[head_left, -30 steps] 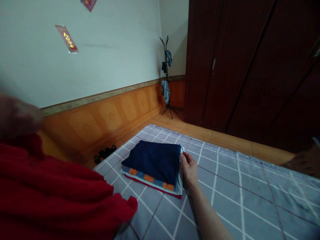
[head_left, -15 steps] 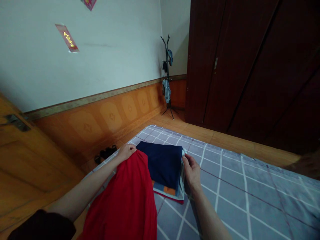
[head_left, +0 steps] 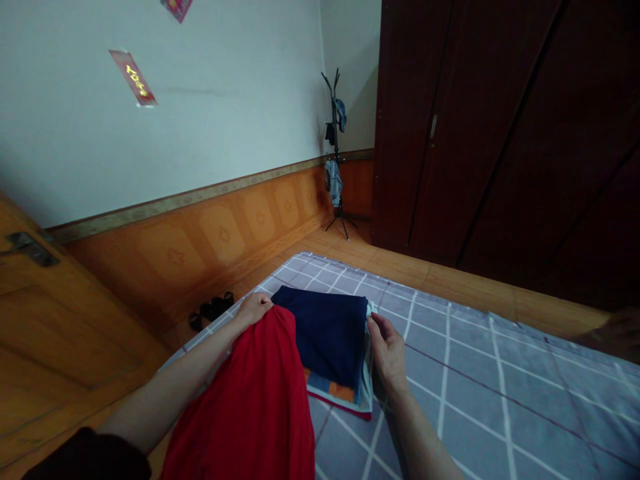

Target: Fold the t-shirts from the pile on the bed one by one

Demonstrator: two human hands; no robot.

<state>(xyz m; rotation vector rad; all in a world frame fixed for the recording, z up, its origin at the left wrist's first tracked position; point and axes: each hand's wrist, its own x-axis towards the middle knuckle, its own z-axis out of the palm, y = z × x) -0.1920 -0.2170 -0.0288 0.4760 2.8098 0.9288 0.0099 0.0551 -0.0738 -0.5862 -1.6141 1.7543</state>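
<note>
Red cloth [head_left: 250, 407] hangs from the left hand [head_left: 254, 308] in the near middle of the view, in long loose folds that run off the lower edge. Left thumb and fingers are together, clamped on the cloth's upper end, just beside the far left corner of a folded stack [head_left: 333, 388]. The cloth covers the stack's left part from this view.

Stack lies flat on a gray sheet [head_left: 465, 400] checked with white lines. Navy cloth [head_left: 325, 327] on top, its surface mostly smooth; below it, at the near edge, an orange-and-blue layer, then a pale one, then a thin red edge at the bottom.

Right hand [head_left: 390, 353] is at the stack's right side, near the far corner, thumb and forefinger close together by a bit of pale fabric. Whether they pinch it, cannot tell. Right forearm bare, reaching in from the lower edge; left forearm bare up to a dark sleeve [head_left: 90, 460].

Beyond: dark shoes [head_left: 213, 311] on the floor left of the sheet; wooden door [head_left: 45, 353] at far left with a metal handle; black coat stand [head_left: 335, 150] in the corner, clothes hanging on it; dark red wardrobe [head_left: 450, 147] along the right; red paper strip with gold characters [head_left: 134, 79] on the pale wall.
</note>
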